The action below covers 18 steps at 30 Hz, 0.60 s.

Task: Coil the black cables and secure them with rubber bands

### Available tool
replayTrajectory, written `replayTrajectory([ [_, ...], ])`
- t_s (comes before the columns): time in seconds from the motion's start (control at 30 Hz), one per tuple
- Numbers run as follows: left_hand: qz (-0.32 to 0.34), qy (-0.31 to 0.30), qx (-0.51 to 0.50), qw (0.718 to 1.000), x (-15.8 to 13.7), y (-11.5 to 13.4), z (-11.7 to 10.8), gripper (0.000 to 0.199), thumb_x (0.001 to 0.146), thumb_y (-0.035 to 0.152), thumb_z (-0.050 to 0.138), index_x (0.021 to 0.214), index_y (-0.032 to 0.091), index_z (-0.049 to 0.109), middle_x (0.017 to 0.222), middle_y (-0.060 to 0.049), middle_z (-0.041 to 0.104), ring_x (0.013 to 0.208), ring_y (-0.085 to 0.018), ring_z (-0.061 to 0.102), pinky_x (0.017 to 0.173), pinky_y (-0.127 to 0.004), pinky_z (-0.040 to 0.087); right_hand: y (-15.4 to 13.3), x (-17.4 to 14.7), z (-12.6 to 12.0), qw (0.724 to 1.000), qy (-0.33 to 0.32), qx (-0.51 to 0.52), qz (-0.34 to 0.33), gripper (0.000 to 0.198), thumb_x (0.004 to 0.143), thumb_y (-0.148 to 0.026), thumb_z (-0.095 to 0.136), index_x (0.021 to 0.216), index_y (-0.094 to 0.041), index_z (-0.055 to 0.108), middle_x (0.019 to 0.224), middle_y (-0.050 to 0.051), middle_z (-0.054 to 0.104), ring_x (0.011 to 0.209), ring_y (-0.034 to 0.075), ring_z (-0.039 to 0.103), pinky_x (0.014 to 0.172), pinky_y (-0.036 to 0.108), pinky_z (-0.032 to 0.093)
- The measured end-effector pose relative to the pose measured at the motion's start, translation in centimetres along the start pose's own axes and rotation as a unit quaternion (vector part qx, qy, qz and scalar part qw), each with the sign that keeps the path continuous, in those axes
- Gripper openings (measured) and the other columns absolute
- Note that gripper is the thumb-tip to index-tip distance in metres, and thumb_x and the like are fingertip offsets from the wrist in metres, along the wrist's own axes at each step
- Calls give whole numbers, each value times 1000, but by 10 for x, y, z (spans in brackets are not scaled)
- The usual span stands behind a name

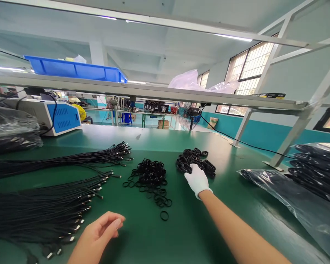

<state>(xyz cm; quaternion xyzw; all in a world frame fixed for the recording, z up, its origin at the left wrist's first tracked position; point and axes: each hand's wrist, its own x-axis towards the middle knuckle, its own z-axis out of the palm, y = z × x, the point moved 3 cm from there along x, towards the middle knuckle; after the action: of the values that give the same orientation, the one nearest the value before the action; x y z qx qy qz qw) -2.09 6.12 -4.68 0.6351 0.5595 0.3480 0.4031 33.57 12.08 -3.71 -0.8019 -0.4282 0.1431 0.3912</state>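
My right hand (198,179), in a white glove, reaches into a heap of coiled black cables (209,167), with its fingers closed on a coiled cable (186,168) at the near left of the heap. Part of the fingertips is hidden. My left hand (103,229) is bare and hovers low over the green table, fingers curled and thumb close to the index finger, with nothing visible in it. Between the hands lies a pile of small black rings (151,172), with a loose ring (164,215) nearer me.
Two bundles of straight black cables (57,200) with metal plugs spread on the left. Bagged black goods (313,168) are stacked on the right. A white and blue machine (55,115) stands at the back left. Overhead, a shelf (154,89) carries a blue bin (77,71).
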Motion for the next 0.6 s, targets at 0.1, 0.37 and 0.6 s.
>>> replayTrajectory([
  [0.1, 7, 2, 10, 1000, 1, -6, 3, 33, 75, 52, 51, 79, 24, 67, 76, 0, 67, 71, -20, 59, 70, -27, 46, 12, 8, 0, 999, 4, -38, -4, 30, 87, -32, 53, 113, -17, 54, 121, 8, 52, 110, 23, 50, 93, 47, 40],
  [0.37, -1, -68, 50, 996, 3, -5, 2, 36, 77, 54, 49, 84, 24, 66, 79, 0, 65, 78, -21, 59, 72, -28, 45, 25, 8, -27, 997, 58, 50, -24, 31, 87, -29, 53, 115, -15, 52, 118, 9, 55, 108, 21, 53, 93, 45, 42],
  [0.6, 54, -52, 32, 997, -8, 12, 6, 21, 81, 34, 49, 79, 19, 64, 75, -1, 62, 72, -17, 57, 67, -25, 44, -46, -59, -16, 974, -21, 209, -88, 40, 80, -32, 51, 116, -15, 53, 118, 11, 59, 110, 20, 56, 93, 32, 45],
])
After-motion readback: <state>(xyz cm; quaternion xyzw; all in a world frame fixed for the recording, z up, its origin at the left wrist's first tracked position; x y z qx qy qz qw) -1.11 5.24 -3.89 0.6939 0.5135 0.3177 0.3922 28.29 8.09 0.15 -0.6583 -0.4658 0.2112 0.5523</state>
